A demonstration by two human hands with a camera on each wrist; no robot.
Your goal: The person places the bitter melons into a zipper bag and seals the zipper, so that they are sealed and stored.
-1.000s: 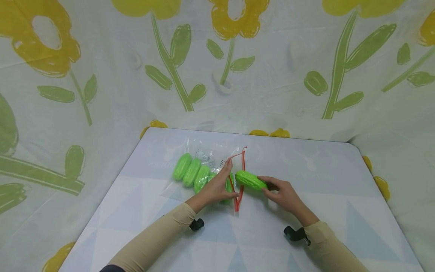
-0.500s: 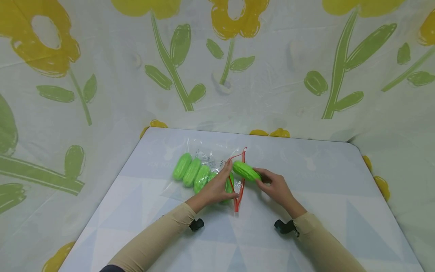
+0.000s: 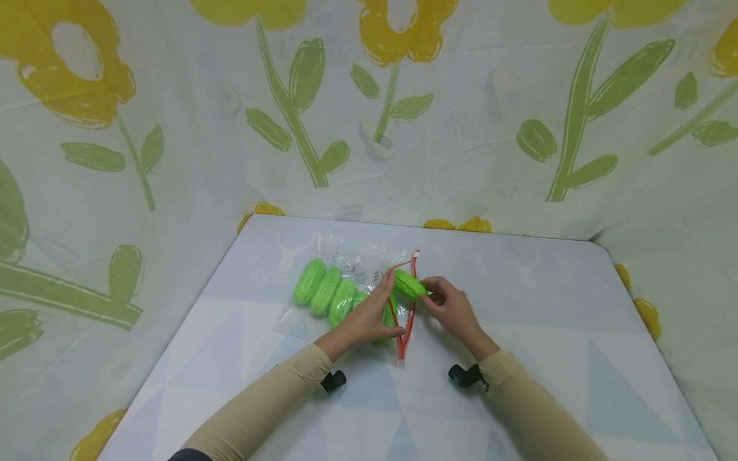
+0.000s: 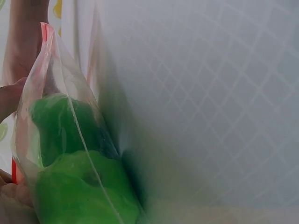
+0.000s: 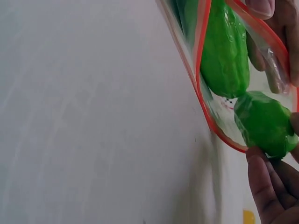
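A clear zip bag (image 3: 369,246) with a red-edged mouth lies on the table, with several bright green ridged toy vegetables (image 3: 325,292) inside, shaped like short bitter melons. My left hand (image 3: 366,315) holds the bag's upper lip near the mouth; the right wrist view shows the gap between the red edges. With fingertips and thumb, my right hand (image 3: 452,310) pinches one more green toy vegetable (image 3: 410,285) by its near end. Its far end is within the bag's mouth, close to another green piece (image 5: 226,56). My left palm and wrist hide part of the bagged pieces.
The pale patterned table (image 3: 542,384) extends around the bag. Behind it hangs a white cloth (image 3: 461,147) printed with yellow flowers and green leaves. Black wrist cameras (image 3: 464,376) sit under both cuffs.
My right hand has moved left and slightly away from me, carrying the toy vegetable from outside the red edge into the bag's mouth. My left hand and the bag have stayed nearly still.
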